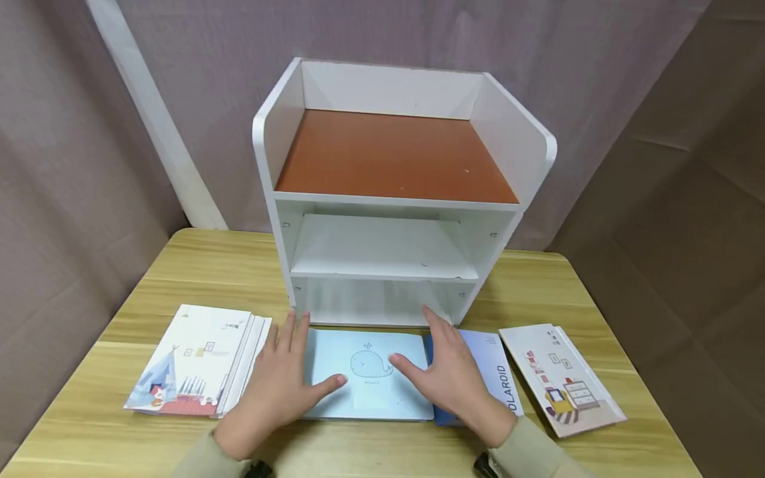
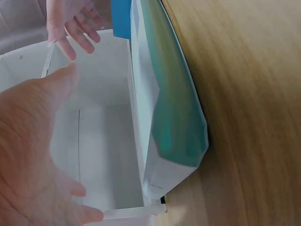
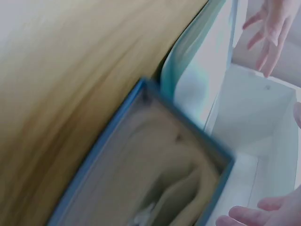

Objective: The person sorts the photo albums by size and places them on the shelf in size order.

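Observation:
A light blue book with a whale drawing on its cover lies flat before the shelf unit. My left hand hovers over its left end, thumb and fingers spread. Over its right end and the blue POLAROID box is my right hand, its fingers spread too. Neither hand grips anything. In the left wrist view a gap shows between the left hand and the book's teal edge. The right wrist view shows the box's blue-bordered side, with the right hand apart from it.
A white shelf unit with a brown top stands behind the books on the wooden table. Left lies a stack of books with a tent picture; right, a book showing furniture. Curtains hang behind.

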`<state>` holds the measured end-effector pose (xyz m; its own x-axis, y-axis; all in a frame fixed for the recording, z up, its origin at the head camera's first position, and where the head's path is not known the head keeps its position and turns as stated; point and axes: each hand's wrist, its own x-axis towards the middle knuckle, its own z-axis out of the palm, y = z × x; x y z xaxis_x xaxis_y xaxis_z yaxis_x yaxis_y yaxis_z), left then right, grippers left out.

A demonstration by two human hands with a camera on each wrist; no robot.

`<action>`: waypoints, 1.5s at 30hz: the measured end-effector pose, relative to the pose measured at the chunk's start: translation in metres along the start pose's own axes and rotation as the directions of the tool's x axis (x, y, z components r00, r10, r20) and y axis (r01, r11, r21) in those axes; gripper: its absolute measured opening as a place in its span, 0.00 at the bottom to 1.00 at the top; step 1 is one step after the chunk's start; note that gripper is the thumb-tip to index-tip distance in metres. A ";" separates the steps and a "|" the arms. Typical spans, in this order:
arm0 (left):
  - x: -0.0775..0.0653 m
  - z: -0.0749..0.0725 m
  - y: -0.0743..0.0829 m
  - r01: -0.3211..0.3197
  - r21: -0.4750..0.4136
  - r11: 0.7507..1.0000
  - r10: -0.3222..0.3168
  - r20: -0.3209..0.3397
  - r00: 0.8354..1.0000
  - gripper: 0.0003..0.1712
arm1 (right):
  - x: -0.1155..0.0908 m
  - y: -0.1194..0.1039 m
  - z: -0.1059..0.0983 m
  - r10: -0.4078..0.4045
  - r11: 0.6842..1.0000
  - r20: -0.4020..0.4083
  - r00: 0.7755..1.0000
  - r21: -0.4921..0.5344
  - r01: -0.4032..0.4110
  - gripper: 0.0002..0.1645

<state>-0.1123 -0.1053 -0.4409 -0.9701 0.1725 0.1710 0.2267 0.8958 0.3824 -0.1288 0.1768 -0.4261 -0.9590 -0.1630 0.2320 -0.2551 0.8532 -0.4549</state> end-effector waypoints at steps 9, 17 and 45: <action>0.001 -0.004 0.000 0.096 -0.236 0.967 -0.093 0.022 0.995 0.79 | 0.000 -0.014 0.000 0.270 0.922 0.213 0.939 0.224 -0.316 0.72; 0.002 -0.004 -0.001 0.193 -0.293 0.936 -0.158 0.138 0.978 0.82 | -0.002 -0.020 0.006 0.226 0.940 0.260 0.939 0.194 -0.280 0.75; 0.009 -0.004 -0.013 0.345 -0.645 0.682 -0.183 0.307 0.934 0.55 | -0.006 -0.017 0.018 0.231 0.950 0.258 0.938 0.147 -0.275 0.69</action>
<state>-0.1237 -0.1171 -0.4402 -0.9742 0.1234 -0.1889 -0.1241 0.4059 0.9054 -0.1212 0.1540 -0.4353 -0.9905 -0.0832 -0.1095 0.0030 0.7830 -0.6221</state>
